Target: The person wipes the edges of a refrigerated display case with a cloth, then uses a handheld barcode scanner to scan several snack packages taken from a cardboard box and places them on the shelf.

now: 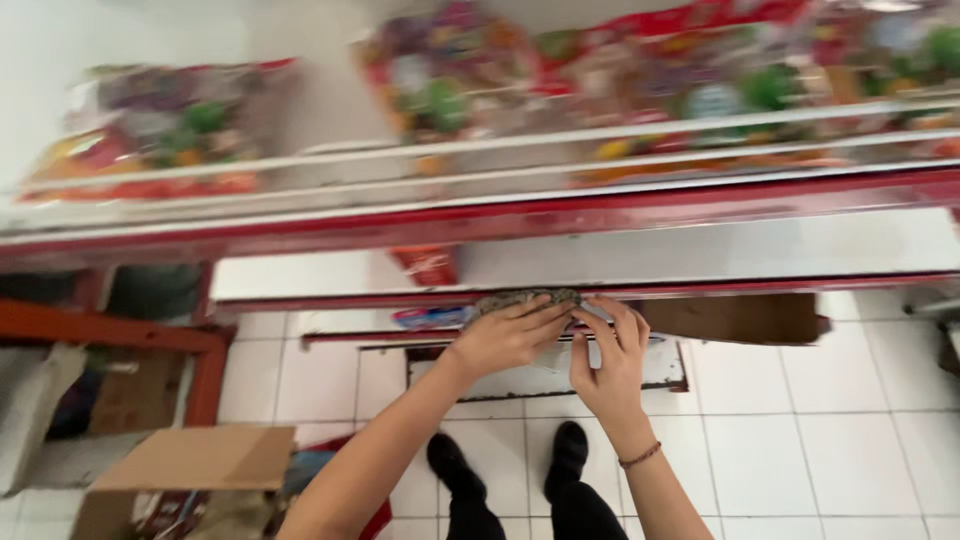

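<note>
My left hand (505, 335) rests palm down on a small grey-green speckled packet (530, 298) at the front edge of a low red and white shelf (700, 252). My right hand (610, 362) is beside it, fingers spread and raised, fingertips touching the same packet and the shelf's red lip. A thin bracelet circles my right wrist. The packet is mostly hidden under my fingers. My black shoes (510, 462) stand on the white tiled floor below.
An upper shelf (480, 180) holds several colourful snack bags behind white rails. A red packet (428, 265) and a pink-blue one (430, 317) lie lower. An open cardboard box (190, 470) sits at the lower left; an orange metal frame (110, 330) stands left.
</note>
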